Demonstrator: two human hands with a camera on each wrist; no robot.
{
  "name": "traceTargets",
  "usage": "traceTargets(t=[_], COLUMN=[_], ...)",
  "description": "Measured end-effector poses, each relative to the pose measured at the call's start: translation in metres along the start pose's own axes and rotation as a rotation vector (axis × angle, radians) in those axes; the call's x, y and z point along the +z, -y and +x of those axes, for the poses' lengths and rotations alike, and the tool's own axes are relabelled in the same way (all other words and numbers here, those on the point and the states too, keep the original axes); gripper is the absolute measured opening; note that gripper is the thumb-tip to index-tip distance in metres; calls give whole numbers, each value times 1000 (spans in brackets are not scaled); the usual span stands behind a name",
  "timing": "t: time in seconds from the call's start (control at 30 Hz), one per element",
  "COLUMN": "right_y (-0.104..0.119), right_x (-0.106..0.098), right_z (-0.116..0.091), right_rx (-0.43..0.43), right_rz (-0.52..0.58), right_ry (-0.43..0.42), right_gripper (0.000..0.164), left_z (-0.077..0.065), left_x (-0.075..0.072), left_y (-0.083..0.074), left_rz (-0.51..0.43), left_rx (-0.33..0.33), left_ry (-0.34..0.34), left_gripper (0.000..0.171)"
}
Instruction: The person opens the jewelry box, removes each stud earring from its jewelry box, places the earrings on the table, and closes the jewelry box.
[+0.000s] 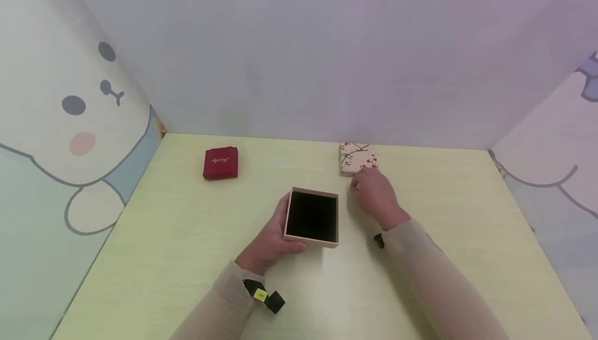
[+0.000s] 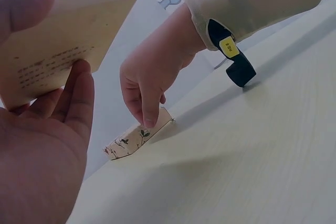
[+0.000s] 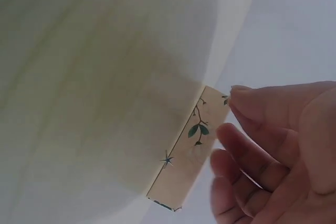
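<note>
My left hand holds an open square box over the middle of the table, thumb along its near side and fingers round its left. Black lining shows inside it; the pale underside in the left wrist view bears rows of small writing. A cream lid with a printed pattern of branches and red blossoms lies flat at the back of the table. At its near edge is my right hand, fingers loosely bent. In the right wrist view the thumb tip overlaps the lid's edge, with the other fingers apart from the thumb.
A dark red box with gold lettering sits at the back left of the pale yellow-green table. A plain pale wall rises behind it, and panels with cartoon animals stand on both sides.
</note>
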State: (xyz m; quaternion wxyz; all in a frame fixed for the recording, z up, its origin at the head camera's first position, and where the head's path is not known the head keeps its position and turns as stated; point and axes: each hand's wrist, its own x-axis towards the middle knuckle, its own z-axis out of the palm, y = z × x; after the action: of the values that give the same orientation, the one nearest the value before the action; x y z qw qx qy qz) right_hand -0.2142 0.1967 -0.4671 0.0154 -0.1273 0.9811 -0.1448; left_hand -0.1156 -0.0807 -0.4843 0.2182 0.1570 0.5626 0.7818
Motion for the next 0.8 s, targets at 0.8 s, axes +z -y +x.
traceTargets(t=[0.8], right_y=[0], right_x=[2], right_z=[6], right_rx=[54], right_rz=[-43], right_ry=[123], right_gripper=[15], left_z=[0], left_x=[1], left_y=[-1], left_rz=[-17], left_rx=[25], left_ry=[19], left_gripper=[117])
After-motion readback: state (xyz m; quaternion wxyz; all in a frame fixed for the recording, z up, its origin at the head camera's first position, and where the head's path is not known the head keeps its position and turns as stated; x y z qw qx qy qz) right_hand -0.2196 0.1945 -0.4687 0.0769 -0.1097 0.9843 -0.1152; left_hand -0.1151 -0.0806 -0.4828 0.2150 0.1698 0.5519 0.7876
